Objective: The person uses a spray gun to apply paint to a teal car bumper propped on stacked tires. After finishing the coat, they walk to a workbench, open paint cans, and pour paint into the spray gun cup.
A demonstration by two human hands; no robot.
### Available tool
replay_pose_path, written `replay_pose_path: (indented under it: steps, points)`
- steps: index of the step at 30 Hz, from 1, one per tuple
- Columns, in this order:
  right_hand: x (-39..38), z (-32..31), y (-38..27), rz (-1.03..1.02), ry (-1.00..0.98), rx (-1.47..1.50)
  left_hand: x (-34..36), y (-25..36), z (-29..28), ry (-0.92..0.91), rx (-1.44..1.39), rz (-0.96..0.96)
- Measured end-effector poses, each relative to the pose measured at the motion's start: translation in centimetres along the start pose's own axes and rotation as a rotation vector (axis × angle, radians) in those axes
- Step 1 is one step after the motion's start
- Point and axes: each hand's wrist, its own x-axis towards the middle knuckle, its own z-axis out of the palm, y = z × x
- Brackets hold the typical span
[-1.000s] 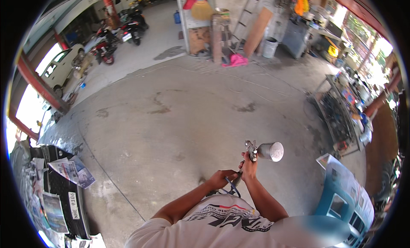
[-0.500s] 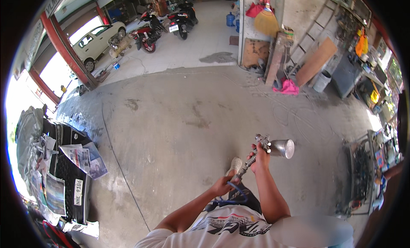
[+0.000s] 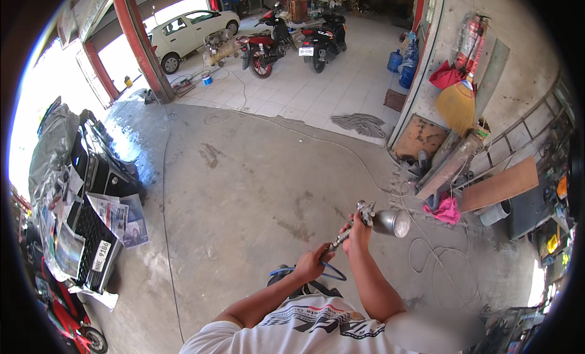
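A metal spray gun [image 3: 365,211] with a silver cup [image 3: 392,223] is held out in front of my body. My right hand [image 3: 358,236] is closed around its handle, and the cup points off to the right. Lower down, my left hand [image 3: 311,264] is closed on the hose fitting [image 3: 336,244] below the handle. A blue air hose [image 3: 333,273] loops beneath my left wrist. The fingertips of my left hand are partly hidden.
To the left stands a black car [image 3: 94,232] partly covered with newspaper [image 3: 125,218] and sheeting. A dark line [image 3: 166,232] crosses the concrete floor, and a pale hose [image 3: 429,256] coils at right. Motorbikes [image 3: 268,46] and a white car [image 3: 189,34] stand farther back.
My view has swung up and round, showing more of the tiled area and a red motorbike at lower left. Both hands keep hold of the spray gun and fitting; my foot has left view.
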Motion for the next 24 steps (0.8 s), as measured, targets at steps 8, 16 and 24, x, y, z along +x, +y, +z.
replay_pose_path:
  steps: [8, 16, 24]
  points:
    - [24.2, 19.3, -3.8, -0.11, 0.021, 0.011, 31.4, -4.9, -4.3, 0.407, -0.165, -0.106]
    - [48.3, 36.0, -14.6, -0.198, 0.191, 0.168, 63.8, -5.5, -11.9, 0.129, -0.131, -0.028]
    - [75.9, 39.1, -25.2, -0.333, 0.492, 0.138, 95.3, -22.3, -13.6, -0.123, 0.319, 0.099]
